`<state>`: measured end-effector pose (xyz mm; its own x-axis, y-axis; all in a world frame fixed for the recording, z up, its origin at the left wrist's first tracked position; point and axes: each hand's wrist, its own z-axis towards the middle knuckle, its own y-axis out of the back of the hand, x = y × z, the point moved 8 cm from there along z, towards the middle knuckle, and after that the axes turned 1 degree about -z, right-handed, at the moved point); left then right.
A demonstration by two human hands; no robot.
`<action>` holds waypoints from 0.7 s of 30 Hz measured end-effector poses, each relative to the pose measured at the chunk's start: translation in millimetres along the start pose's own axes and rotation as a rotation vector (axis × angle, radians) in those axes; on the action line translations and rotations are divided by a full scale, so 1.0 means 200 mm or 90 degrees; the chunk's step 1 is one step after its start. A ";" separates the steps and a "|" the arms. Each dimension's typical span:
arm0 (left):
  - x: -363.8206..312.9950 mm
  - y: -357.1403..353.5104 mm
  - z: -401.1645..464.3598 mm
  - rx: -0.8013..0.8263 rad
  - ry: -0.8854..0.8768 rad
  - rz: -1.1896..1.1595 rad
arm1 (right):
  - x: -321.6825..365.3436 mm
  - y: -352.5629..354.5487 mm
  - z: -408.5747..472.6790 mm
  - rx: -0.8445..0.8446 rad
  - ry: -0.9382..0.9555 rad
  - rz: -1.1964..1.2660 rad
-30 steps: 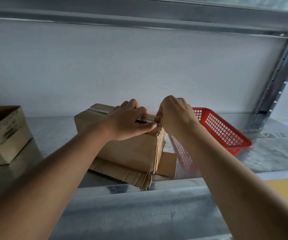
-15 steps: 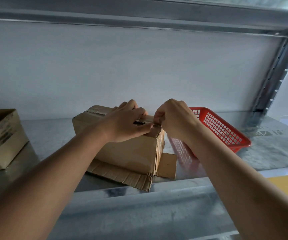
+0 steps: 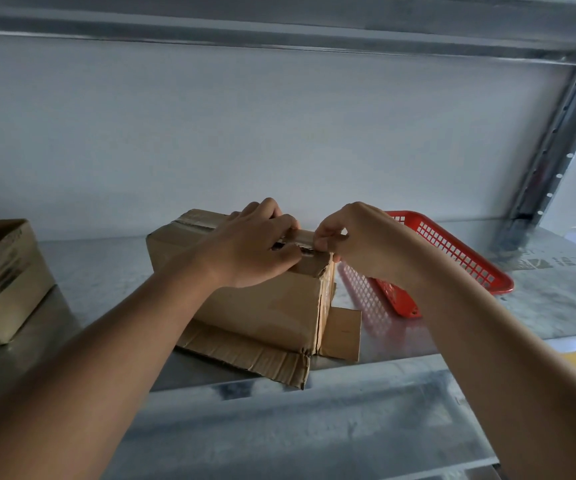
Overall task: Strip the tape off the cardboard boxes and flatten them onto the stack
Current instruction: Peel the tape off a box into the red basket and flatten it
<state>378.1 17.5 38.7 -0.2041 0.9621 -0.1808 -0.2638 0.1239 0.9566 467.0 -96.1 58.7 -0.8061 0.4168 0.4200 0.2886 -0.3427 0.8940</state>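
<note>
A taped brown cardboard box (image 3: 272, 310) stands on a metal shelf, on top of flattened cardboard (image 3: 252, 355). My left hand (image 3: 255, 247) rests on the box's top near its right end, fingers curled over the lid. My right hand (image 3: 352, 237) pinches a strip of clear tape (image 3: 302, 237) at the top right edge of the box. A seam of tape (image 3: 193, 225) runs across the far left of the lid.
An open cardboard box (image 3: 2, 278) sits at the left edge of the shelf. A red plastic basket (image 3: 452, 258) lies right of the taped box. The shelf's front rail (image 3: 314, 410) runs below; an upright post (image 3: 549, 150) stands at the right.
My right hand has shifted slightly right and a short length of tape now shows between the two hands. The left hand stays on the lid.
</note>
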 end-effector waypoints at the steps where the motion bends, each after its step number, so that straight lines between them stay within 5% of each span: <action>1: 0.00 0.00 0.00 0.002 0.002 -0.001 | 0.00 0.00 -0.01 0.001 0.012 0.001; 10: 0.04 0.03 0.00 0.011 0.010 -0.220 | 0.07 0.08 -0.04 -0.094 0.109 -0.132; 21: 0.06 0.07 -0.01 0.030 0.015 -0.192 | 0.16 0.06 -0.07 -0.114 0.181 -0.279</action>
<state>370.3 30.4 50.5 -0.1447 0.8744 -0.4632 -0.2723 0.4149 0.8682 437.3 -98.6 81.8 -0.9457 0.3180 -0.0670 -0.1786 -0.3362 0.9247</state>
